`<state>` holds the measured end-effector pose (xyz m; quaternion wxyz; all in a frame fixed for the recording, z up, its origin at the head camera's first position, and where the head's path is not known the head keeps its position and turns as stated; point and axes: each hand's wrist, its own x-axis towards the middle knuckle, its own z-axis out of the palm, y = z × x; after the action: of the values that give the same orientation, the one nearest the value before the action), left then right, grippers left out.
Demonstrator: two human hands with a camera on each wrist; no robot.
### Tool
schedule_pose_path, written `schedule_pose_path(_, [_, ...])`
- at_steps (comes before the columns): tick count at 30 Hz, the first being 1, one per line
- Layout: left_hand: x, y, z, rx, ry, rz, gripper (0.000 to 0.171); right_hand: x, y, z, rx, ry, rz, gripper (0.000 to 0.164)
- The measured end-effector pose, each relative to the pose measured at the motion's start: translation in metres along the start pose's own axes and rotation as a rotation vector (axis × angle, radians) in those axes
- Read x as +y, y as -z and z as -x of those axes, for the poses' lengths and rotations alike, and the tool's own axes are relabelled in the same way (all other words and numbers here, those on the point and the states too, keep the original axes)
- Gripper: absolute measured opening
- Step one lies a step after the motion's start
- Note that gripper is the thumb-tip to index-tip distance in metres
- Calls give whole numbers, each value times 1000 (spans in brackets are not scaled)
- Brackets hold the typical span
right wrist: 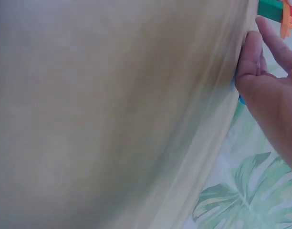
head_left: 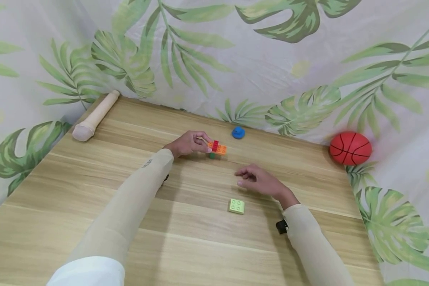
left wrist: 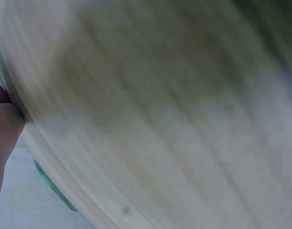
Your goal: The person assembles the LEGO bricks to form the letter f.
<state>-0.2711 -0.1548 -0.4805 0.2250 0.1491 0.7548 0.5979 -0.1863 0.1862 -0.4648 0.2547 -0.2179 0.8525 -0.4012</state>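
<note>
My left hand (head_left: 191, 143) pinches a small stack of toy building bricks (head_left: 221, 149) by its left end, thumb in front. Orange bricks with a red one across them show on top, and a green brick below. In the right wrist view the green brick (right wrist: 270, 8) sticks out beside the orange and red ones. My right hand (head_left: 259, 180) hovers to the right of the stack, holding nothing, its fingers loosely bent. Nearer to me on the table lies a light green square brick (head_left: 236, 206) with studs on top. Only part of the left hand (left wrist: 6, 126) shows in the left wrist view.
A blue toy piece (head_left: 238, 132) sits near the back edge of the wooden table (head_left: 200, 254). A red basketball (head_left: 350, 148) stands at the back right corner. Along the left edge lies a pale, club-shaped object (head_left: 96, 116). A leaf-patterned cloth (head_left: 207, 47) hangs behind.
</note>
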Motion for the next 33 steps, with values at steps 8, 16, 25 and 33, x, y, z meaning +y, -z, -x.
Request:
schedule_pose_path(8, [1, 2, -1, 1, 4, 12, 27, -2, -2, 13, -95, -4, 8, 43])
schedule_pose_path(16, [1, 1, 0, 3, 4, 18, 28, -17, -15, 21, -188, 66, 126, 57])
schedule_pose_path(25, [0, 0, 0, 11, 10, 4, 28, -27, -27, 27, -180, 125, 241, 42])
schedule_pose_path(33, [-1, -1, -1, 11, 13, 15, 29, -29, -29, 28, -166, 122, 274, 36])
